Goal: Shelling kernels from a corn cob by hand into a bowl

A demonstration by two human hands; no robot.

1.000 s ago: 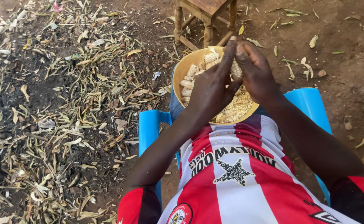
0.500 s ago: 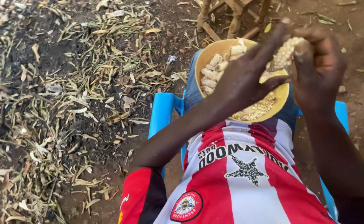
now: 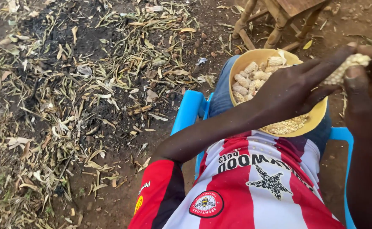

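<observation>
While we look down over the red-and-white striped jersey (image 3: 254,191), we see both hands meeting at about two o'clock in the view, on one pale corn cob (image 3: 343,70). Our left hand (image 3: 294,91) reaches in from seven o'clock, its fingers (image 3: 326,63) stretched long and laid against the cob's near side, more a pressing cradle than a closed fist. Our right hand (image 3: 368,97) comes up from five o'clock at the picture's edge, and its thumb rests on the kerneled face; how tightly its other fingers wrap we cannot tell, since they run out of view.

The cob's long axis runs from roughly eight o'clock to two o'clock, tilted up toward the right, with its tip showing past the fingers. It sits above the right rim of the yellow bowl (image 3: 247,59), which lies on our lap and holds other cobs at ten o'clock and loose kernels (image 3: 285,126) at six o'clock. Both hands touch the cob; the left covers more of its length.

A blue plastic chair (image 3: 186,110) carries us, and a wooden stool (image 3: 279,21) stands at twelve o'clock on dirt strewn with dry husks (image 3: 88,97).
</observation>
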